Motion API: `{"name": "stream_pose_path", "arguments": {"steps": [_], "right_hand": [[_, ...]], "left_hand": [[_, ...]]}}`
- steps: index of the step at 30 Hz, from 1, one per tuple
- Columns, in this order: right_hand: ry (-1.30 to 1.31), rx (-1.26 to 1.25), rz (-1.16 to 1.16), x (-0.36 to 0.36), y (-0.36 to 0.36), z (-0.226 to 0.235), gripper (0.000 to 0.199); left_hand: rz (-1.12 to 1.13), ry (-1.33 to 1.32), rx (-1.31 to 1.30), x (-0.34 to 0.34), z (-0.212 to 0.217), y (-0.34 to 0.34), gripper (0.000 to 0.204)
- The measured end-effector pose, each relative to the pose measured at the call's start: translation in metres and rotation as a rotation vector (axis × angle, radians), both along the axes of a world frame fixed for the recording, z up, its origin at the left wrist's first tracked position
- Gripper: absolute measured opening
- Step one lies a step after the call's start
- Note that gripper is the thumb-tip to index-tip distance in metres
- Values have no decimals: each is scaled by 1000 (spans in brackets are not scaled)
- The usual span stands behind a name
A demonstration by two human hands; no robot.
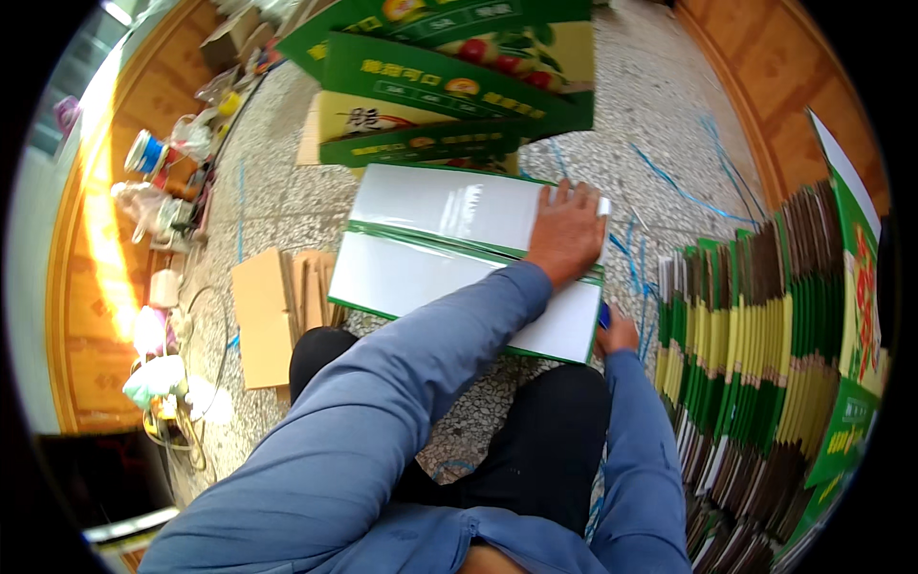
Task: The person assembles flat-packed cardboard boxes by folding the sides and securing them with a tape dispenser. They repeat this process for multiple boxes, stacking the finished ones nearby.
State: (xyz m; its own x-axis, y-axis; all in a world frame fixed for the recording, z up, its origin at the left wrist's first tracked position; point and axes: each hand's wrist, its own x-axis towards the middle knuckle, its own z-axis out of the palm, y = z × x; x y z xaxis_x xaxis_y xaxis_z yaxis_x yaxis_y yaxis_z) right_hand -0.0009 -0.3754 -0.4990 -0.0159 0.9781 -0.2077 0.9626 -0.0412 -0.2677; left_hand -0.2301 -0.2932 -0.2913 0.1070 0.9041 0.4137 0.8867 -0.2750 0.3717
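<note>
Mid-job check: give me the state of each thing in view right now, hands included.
White-faced flat cartons: lying flat on the floor, stacked, offset.
Left hand: palm down, pressing the top carton's right end.
Right hand: at the stack's lower right corner, gripping something blue.
Folded cartons: standing on edge in a row at right.
Green printed cartons: flat, piled beyond.

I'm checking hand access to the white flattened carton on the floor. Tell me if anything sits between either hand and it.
Nothing visible does. The left hand lies flat on the white flattened carton, near its far right corner. The right hand is at the carton's near right corner, holding something small and blue; whether it touches the carton cannot be told.
</note>
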Motion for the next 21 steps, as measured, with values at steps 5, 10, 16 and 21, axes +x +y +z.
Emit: {"name": "stream_pose_path", "arguments": {"steps": [5, 10, 16, 21], "right_hand": [[318, -300, -361, 83, -105, -98, 44], [39, -447, -381, 121, -144, -120, 52], [717, -261, -346, 68, 19, 24, 53], [1018, -374, -402, -63, 102, 168, 61]], "left_hand": [[-47, -91, -21, -6, 5, 5, 39], [-169, -212, -49, -20, 12, 9, 40], [416, -357, 241, -189, 14, 8, 35], [521, -579, -525, -341, -18, -54, 62]]}}
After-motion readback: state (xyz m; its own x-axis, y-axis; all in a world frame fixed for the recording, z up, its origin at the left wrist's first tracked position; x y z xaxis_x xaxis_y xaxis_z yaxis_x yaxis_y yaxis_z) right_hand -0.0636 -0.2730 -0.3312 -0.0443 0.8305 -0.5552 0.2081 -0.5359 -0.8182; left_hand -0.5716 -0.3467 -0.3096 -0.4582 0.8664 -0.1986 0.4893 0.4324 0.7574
